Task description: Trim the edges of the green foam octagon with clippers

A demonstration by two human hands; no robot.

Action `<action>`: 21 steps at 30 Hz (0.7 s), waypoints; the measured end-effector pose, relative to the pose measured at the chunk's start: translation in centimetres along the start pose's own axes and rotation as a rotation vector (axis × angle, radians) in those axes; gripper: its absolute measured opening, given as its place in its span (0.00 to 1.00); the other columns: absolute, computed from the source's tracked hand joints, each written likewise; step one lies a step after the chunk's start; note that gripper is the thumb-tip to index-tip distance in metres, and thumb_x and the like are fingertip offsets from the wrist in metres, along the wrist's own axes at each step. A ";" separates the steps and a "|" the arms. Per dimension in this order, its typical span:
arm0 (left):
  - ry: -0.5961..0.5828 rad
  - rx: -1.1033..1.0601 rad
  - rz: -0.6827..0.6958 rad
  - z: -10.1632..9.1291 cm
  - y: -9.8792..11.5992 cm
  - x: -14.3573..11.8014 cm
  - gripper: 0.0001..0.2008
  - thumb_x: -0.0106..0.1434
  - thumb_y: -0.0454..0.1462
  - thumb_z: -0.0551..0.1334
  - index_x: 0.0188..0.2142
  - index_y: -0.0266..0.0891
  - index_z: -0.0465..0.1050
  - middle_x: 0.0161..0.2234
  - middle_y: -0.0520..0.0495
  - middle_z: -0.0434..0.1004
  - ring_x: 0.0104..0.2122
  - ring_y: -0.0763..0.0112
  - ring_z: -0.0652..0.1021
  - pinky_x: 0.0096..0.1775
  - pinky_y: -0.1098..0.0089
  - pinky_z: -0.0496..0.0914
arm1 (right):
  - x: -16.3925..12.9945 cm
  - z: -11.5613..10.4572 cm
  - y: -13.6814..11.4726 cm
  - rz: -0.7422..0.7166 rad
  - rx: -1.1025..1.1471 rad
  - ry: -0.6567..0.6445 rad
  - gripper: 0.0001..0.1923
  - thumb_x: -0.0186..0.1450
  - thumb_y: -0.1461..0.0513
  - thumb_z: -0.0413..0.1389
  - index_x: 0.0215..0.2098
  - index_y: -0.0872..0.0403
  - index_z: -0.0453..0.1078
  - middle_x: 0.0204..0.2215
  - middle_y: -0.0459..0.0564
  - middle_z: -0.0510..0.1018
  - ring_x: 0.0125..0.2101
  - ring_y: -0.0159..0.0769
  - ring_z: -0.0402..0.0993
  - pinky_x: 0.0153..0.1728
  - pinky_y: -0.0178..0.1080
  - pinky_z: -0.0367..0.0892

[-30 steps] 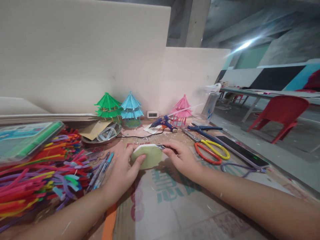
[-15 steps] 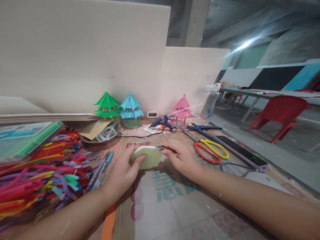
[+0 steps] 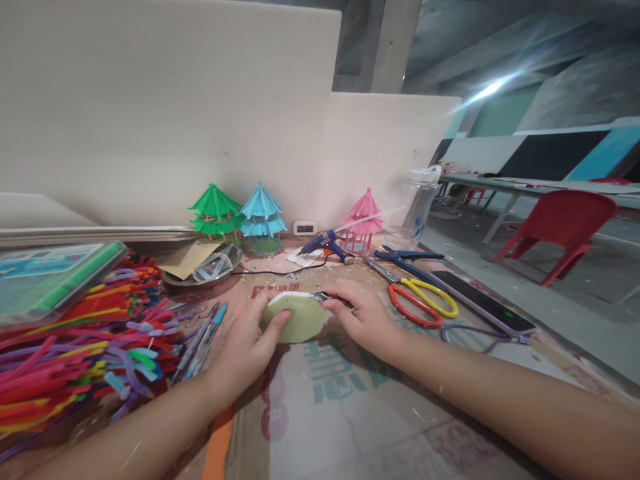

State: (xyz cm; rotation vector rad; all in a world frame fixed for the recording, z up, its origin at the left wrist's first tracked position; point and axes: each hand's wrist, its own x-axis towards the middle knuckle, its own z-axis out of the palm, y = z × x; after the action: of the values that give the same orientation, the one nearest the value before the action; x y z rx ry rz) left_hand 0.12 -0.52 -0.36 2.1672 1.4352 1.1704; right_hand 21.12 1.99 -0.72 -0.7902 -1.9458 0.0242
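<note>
My left hand (image 3: pixel 255 333) is closed on a pale green rounded disc (image 3: pixel 300 321) with a white edge, its thumb lying across the face. The disc is tilted up above the table, its green side towards me. At the disc's upper right edge my right hand (image 3: pixel 357 317) is closed on a small tool with a metallic tip (image 3: pixel 320 296). Most of that tool is hidden by the fingers, so its exact kind cannot be made out. The tip touches or nearly touches the white edge.
Left lie many coloured pipe cleaners (image 3: pixel 75 347), pens (image 3: pixel 205 340) and a plastic case (image 3: pixel 60 277). Behind stand green (image 3: pixel 214 210), blue (image 3: pixel 263 217) and pink (image 3: pixel 367 217) little pavilions and a glue gun (image 3: pixel 327 247). Right are scissors (image 3: pixel 425 300), a phone (image 3: pixel 483 303) and a bottle (image 3: pixel 420 207).
The disc has tipped slightly, so a little more of its green face shows and its lower edge sits lower. Both hands have stayed nearly in place, keeping their grips.
</note>
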 end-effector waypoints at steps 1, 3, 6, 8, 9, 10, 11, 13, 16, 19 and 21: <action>-0.003 -0.006 -0.006 0.0 0.0 0.0 0.14 0.63 0.45 0.54 0.40 0.40 0.69 0.36 0.47 0.75 0.39 0.63 0.74 0.41 0.65 0.67 | 0.0 0.0 0.0 0.008 0.008 0.002 0.11 0.66 0.59 0.49 0.36 0.53 0.73 0.31 0.51 0.81 0.33 0.38 0.77 0.35 0.39 0.71; -0.018 -0.024 -0.019 0.1 0.2 0.0 0.14 0.63 0.46 0.53 0.39 0.40 0.69 0.36 0.47 0.76 0.39 0.62 0.74 0.41 0.65 0.67 | -0.1 0.1 0.1 0.035 0.030 0.001 0.11 0.66 0.59 0.50 0.35 0.53 0.74 0.31 0.50 0.81 0.33 0.37 0.77 0.35 0.39 0.70; -0.047 -0.067 -0.027 0.0 0.5 0.2 0.14 0.63 0.46 0.54 0.39 0.40 0.69 0.36 0.48 0.76 0.38 0.64 0.74 0.40 0.66 0.67 | 0.0 0.2 0.1 0.110 0.084 -0.008 0.11 0.65 0.60 0.50 0.35 0.53 0.74 0.32 0.50 0.81 0.34 0.37 0.76 0.35 0.38 0.70; -0.046 -0.117 -0.028 0.0 0.7 0.3 0.13 0.62 0.46 0.55 0.39 0.40 0.68 0.36 0.48 0.75 0.38 0.64 0.74 0.39 0.67 0.68 | 0.2 0.3 0.1 0.186 0.123 -0.014 0.11 0.64 0.60 0.50 0.36 0.53 0.74 0.33 0.50 0.81 0.34 0.37 0.76 0.35 0.38 0.70; -0.041 -0.138 -0.033 -0.1 0.8 0.3 0.13 0.62 0.46 0.55 0.40 0.40 0.68 0.37 0.48 0.75 0.38 0.64 0.74 0.39 0.67 0.68 | 0.2 0.3 0.1 0.226 0.139 -0.015 0.11 0.64 0.60 0.50 0.36 0.53 0.73 0.33 0.50 0.80 0.34 0.37 0.76 0.35 0.38 0.70; -0.033 -0.149 -0.044 -0.1 0.8 0.3 0.13 0.61 0.45 0.55 0.40 0.40 0.68 0.37 0.48 0.75 0.37 0.64 0.74 0.39 0.67 0.68 | 0.3 0.3 0.1 0.264 0.152 -0.016 0.10 0.63 0.60 0.50 0.37 0.53 0.73 0.33 0.50 0.80 0.34 0.37 0.76 0.35 0.38 0.70; -0.029 -0.149 -0.058 -0.1 0.8 0.3 0.13 0.61 0.46 0.56 0.40 0.40 0.67 0.37 0.48 0.74 0.37 0.64 0.74 0.38 0.67 0.68 | 0.4 0.4 0.1 0.296 0.163 -0.016 0.11 0.63 0.60 0.50 0.37 0.53 0.73 0.34 0.50 0.80 0.35 0.37 0.76 0.36 0.38 0.70; -0.029 -0.131 -0.081 -0.1 0.7 0.3 0.14 0.61 0.46 0.56 0.41 0.40 0.67 0.37 0.47 0.74 0.37 0.64 0.74 0.38 0.66 0.68 | 0.4 0.4 0.1 0.335 0.175 -0.019 0.11 0.62 0.60 0.51 0.37 0.53 0.73 0.34 0.50 0.80 0.34 0.38 0.76 0.35 0.38 0.71; -0.038 -0.151 -0.075 0.1 0.6 0.3 0.13 0.62 0.46 0.55 0.41 0.40 0.65 0.38 0.47 0.73 0.38 0.65 0.73 0.39 0.66 0.68 | 0.3 0.5 0.3 0.329 0.163 -0.009 0.11 0.62 0.60 0.51 0.37 0.53 0.73 0.33 0.50 0.81 0.34 0.38 0.76 0.34 0.38 0.71; -0.025 -0.194 -0.039 0.2 0.5 0.4 0.10 0.63 0.43 0.54 0.40 0.40 0.64 0.38 0.47 0.72 0.40 0.66 0.73 0.42 0.66 0.67 | 0.1 0.4 0.3 0.239 0.116 0.043 0.10 0.63 0.60 0.51 0.37 0.52 0.73 0.35 0.51 0.80 0.35 0.39 0.76 0.36 0.40 0.71; -0.004 -0.195 -0.014 0.2 0.5 0.4 0.09 0.63 0.41 0.54 0.41 0.40 0.64 0.39 0.48 0.72 0.41 0.66 0.73 0.44 0.65 0.67 | 0.0 0.2 0.2 0.138 0.083 0.056 0.10 0.64 0.59 0.51 0.38 0.52 0.73 0.36 0.52 0.80 0.36 0.40 0.76 0.38 0.41 0.71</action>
State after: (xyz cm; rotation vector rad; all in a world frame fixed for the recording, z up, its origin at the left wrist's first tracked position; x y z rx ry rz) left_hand 0.61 -0.34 0.03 2.0223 1.2748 1.2449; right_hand 21.05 2.25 -0.91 -0.8601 -1.8232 0.1637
